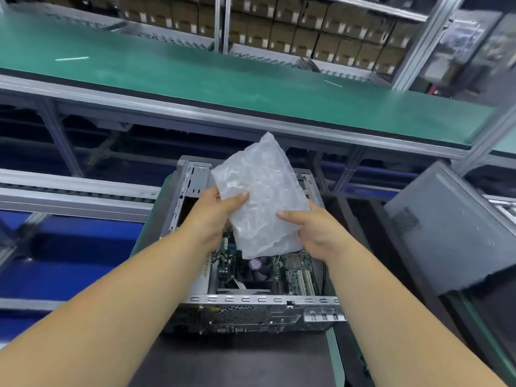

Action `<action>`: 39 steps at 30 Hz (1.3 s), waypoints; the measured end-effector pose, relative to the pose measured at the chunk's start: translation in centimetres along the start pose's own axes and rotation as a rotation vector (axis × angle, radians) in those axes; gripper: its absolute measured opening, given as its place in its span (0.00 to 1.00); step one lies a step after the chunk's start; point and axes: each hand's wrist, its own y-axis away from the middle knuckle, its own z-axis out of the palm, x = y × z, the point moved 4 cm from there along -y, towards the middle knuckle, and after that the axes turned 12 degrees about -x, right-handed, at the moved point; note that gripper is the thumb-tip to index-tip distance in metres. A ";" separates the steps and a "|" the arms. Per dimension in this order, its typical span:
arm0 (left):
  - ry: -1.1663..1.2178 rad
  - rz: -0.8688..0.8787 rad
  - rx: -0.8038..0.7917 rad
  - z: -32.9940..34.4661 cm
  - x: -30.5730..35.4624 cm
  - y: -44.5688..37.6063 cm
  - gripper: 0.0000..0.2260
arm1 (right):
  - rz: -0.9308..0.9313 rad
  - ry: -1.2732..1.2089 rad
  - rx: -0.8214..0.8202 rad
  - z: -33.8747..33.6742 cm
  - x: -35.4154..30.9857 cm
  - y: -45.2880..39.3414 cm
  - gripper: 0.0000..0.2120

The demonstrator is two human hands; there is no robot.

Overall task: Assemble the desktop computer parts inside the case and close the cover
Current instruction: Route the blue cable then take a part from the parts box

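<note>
Overhead, a long green conveyor belt [223, 79] is seen running behind the bench, while the open grey steel computer case [251, 303] is laid flat with its motherboard and dark cooler fan [258, 270] exposed, presumably so parts can be lowered straight in; the detached grey perforated side cover [446, 227] is leant to the right, not yet fitted. Above the case, a crumpled translucent plastic bag [262, 196] is held from both sides, likely for unwrapping: the left hand [215, 216] pinches its edge under the thumb, the right hand [310, 233] likewise, fingers curled beneath.
</note>
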 end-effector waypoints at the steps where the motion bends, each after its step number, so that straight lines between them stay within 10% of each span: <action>1: -0.012 -0.021 0.004 -0.3 0.0 -0.3 0.29 | 0.022 -0.023 0.030 -0.2 0.2 -0.2 0.19; 7: -0.467 -0.053 0.226 -4.3 2.4 -1.0 0.27 | 0.465 -0.035 0.072 -2.2 1.5 -0.3 0.13; 13: -0.874 -0.111 -0.121 -4.2 3.0 -0.9 0.04 | 0.629 -0.029 0.033 -1.8 3.4 -0.6 0.07; 26: -1.223 -0.035 -0.378 -3.7 0.9 -1.1 0.13 | 0.572 -0.015 0.356 -3.4 6.2 -3.5 0.04; 39: -1.936 -0.089 -0.363 -1.2 -1.2 -2.6 0.16 | 0.282 1.615 0.509 -0.3 4.3 -3.7 0.16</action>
